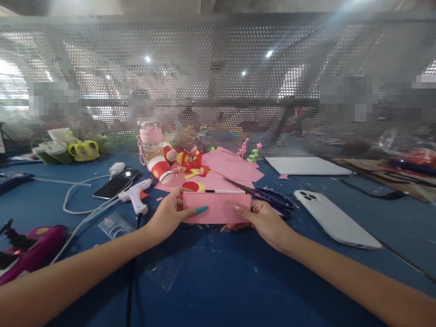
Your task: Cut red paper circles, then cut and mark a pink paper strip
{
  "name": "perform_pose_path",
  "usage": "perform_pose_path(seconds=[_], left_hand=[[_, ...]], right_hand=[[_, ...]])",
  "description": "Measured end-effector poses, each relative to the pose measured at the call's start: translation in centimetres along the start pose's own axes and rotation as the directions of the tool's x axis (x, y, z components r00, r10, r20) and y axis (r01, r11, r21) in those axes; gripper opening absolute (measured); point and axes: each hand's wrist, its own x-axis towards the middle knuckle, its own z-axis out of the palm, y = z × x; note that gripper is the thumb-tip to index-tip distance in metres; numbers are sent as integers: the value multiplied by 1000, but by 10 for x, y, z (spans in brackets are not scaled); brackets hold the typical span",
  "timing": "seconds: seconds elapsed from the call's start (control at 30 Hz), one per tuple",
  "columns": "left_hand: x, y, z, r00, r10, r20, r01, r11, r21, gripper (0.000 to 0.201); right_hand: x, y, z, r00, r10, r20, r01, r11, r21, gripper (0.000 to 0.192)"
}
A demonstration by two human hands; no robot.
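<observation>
Both hands hold a folded piece of pink paper (216,207) upright above the blue table. My left hand (170,210) grips its left end, thumb across the front face. At the right end, my right hand (264,217) pinches it the same way, thumb in front and fingers behind. Just behind the paper's top edge shows a slim pen (225,191). Scissors with dark blue handles (272,200) lie close beyond my right hand. More pink paper sheets (231,163) and red and yellow scraps (192,186) are heaped behind.
Left of my hands lie a white glue gun (134,195), a black phone (116,184) and white cables. A magenta glue gun (34,245) sits at far left. A pink bottle (151,138) and paper cup (160,169) stand behind. To the right rests a white phone (335,220).
</observation>
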Motion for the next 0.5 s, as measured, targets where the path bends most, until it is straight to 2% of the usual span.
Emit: perform_pose_path(seconds=[0.3,0.5], left_hand=[[2,9,4,997,-75,-30,72,995,-74,26],[5,5,3,991,-122,-47,117,988,-104,17]], right_hand=[[2,-1,-2,998,43,39,-45,998,46,43],[2,-5,-2,998,58,20,-60,990,125,42]])
